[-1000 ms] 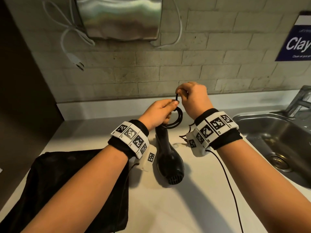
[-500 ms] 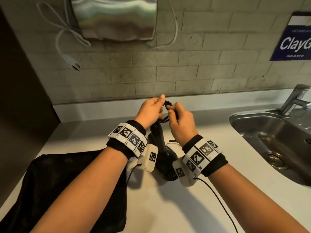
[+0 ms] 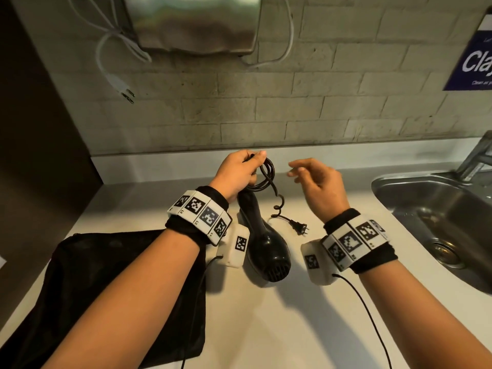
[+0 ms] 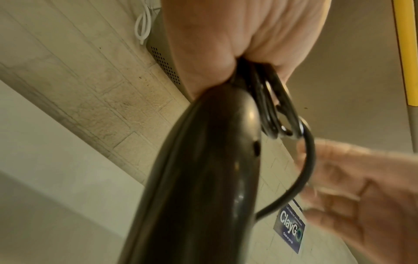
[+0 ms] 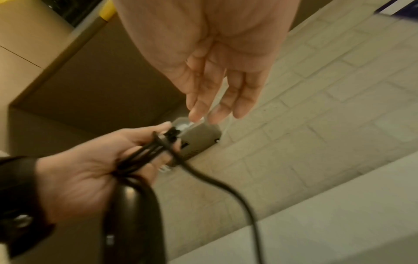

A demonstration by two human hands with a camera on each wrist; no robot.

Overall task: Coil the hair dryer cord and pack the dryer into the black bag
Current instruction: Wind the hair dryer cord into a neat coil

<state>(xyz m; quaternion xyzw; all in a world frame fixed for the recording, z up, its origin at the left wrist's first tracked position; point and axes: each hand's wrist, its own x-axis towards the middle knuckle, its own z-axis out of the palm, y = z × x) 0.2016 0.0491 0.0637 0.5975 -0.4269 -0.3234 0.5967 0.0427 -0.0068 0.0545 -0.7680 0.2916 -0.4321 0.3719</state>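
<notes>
The black hair dryer (image 3: pixel 262 243) lies on the white counter (image 3: pixel 279 323) with its handle tipped up toward the wall. My left hand (image 3: pixel 241 173) grips the coiled loops of its black cord (image 3: pixel 267 173) at the handle's end; the left wrist view shows the loops (image 4: pixel 269 110) pinched against the handle (image 4: pixel 203 178). The cord's tail curls down to the plug (image 3: pixel 299 227) on the counter. My right hand (image 3: pixel 316 183) hovers to the right with relaxed fingers (image 5: pixel 217 100), holding nothing. The black bag (image 3: pixel 87 286) lies flat at the left under my forearm.
A steel sink (image 3: pixel 439 217) with a tap (image 3: pixel 476 158) sits at the right. On the brick wall hangs a metal hand dryer (image 3: pixel 194 22) with a dangling white cord and plug (image 3: pixel 125 90). A dark panel (image 3: pixel 34 142) borders the left.
My right hand has let go of the cord and pulled away to the right, fingers relaxed. The cord's tail and plug now lie loose on the counter. The left hand keeps the coil.
</notes>
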